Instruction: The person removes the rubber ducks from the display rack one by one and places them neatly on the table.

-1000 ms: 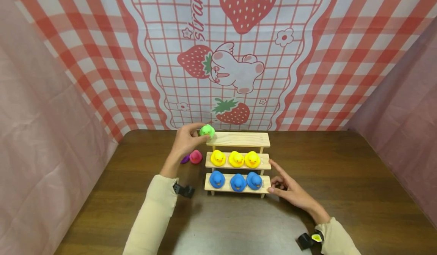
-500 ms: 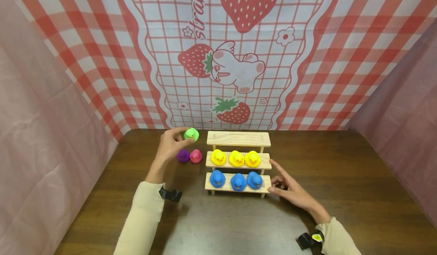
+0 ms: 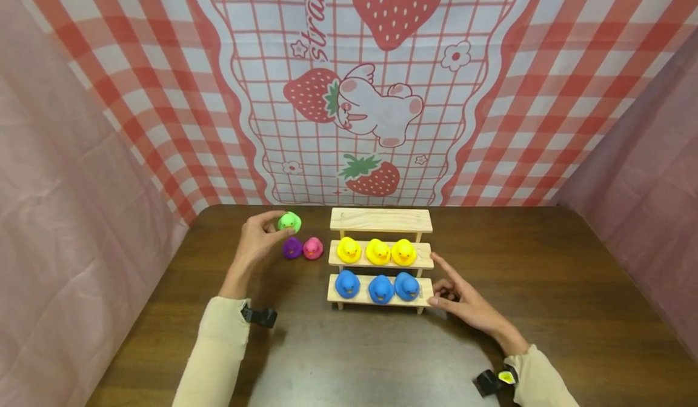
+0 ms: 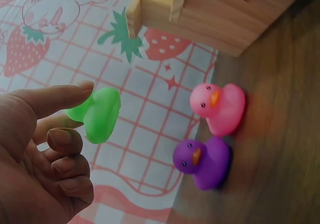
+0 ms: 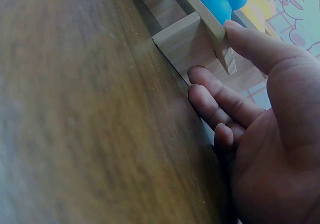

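A green rubber duck [image 3: 289, 222] is pinched between the thumb and fingers of my left hand [image 3: 256, 237], held in the air left of the wooden three-step display shelf [image 3: 382, 220]. Close by, a purple rubber duck [image 3: 292, 248] and a pink rubber duck [image 3: 313, 248] sit side by side on the table. My right hand [image 3: 463, 304] rests against the shelf's right end, thumb at the bottom step and index finger stretched toward the middle one. In the right wrist view the thumb [image 5: 240, 31] touches the plank's end; the other fingers are loosely bent beside it.
Yellow rubber ducks [image 3: 378, 252] stand on the middle step and blue rubber ducks [image 3: 380, 290] on the bottom one; the top step is bare wood. Behind the brown table [image 3: 338, 358] hangs a strawberry-print cloth [image 3: 480, 122], with pink curtains [image 3: 71, 213] at the sides.
My left hand has carried the green duck from the top step's left end leftward and slightly toward me, uncovering the purple duck. The right hand stays at the shelf.
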`<move>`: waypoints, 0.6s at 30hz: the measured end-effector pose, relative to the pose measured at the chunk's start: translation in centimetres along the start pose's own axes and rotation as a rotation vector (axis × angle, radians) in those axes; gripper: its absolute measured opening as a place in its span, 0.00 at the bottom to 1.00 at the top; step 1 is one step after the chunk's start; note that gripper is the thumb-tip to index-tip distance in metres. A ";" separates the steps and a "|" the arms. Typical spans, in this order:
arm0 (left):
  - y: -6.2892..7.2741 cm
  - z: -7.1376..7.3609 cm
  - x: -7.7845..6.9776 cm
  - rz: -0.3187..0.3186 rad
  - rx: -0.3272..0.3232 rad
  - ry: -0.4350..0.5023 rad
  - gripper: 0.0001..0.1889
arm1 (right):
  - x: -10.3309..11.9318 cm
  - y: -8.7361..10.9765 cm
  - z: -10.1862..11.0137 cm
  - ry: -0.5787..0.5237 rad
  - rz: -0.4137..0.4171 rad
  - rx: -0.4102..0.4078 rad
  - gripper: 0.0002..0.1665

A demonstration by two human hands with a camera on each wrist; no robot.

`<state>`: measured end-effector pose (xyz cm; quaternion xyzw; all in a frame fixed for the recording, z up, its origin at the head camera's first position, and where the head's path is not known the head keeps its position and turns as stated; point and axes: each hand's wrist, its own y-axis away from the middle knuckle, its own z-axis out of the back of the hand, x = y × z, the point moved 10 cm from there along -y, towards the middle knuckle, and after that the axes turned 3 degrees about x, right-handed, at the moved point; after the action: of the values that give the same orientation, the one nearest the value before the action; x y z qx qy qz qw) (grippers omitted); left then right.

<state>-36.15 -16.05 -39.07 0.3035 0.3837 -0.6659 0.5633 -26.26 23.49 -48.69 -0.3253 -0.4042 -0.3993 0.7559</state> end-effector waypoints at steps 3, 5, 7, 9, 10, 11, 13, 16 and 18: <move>0.1 0.2 0.8 0.024 -0.008 -0.009 0.23 | 0.0 0.0 0.0 0.002 0.001 0.005 0.52; 0.3 0.3 1.4 0.042 -0.006 -0.014 0.23 | 0.0 0.0 0.0 0.001 0.000 0.010 0.52; 0.4 0.4 2.0 0.061 -0.002 -0.014 0.24 | 0.0 0.0 0.0 0.000 0.000 0.010 0.52; 0.5 0.6 2.5 0.074 0.003 -0.014 0.24 | 0.0 0.0 0.1 -0.001 0.000 0.008 0.52; 0.5 0.6 2.8 0.079 0.004 -0.015 0.24 | 0.0 0.0 0.1 -0.001 0.000 0.007 0.52; 0.6 0.7 3.1 0.085 0.001 -0.014 0.24 | 0.0 0.0 0.1 -0.002 0.000 0.007 0.52; 0.6 0.9 3.7 0.099 0.003 -0.021 0.25 | 0.0 0.0 0.1 -0.003 0.000 0.007 0.51; 0.8 1.1 4.6 0.113 0.007 -0.035 0.25 | -0.1 0.0 0.1 -0.004 0.001 0.009 0.52; 0.8 1.2 5.0 0.119 0.011 -0.045 0.25 | -0.1 0.1 0.0 -0.003 0.002 0.010 0.52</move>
<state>-36.19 -19.72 -42.81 0.3138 0.3488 -0.6399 0.6086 -26.25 23.57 -48.77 -0.3224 -0.4070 -0.3958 0.7574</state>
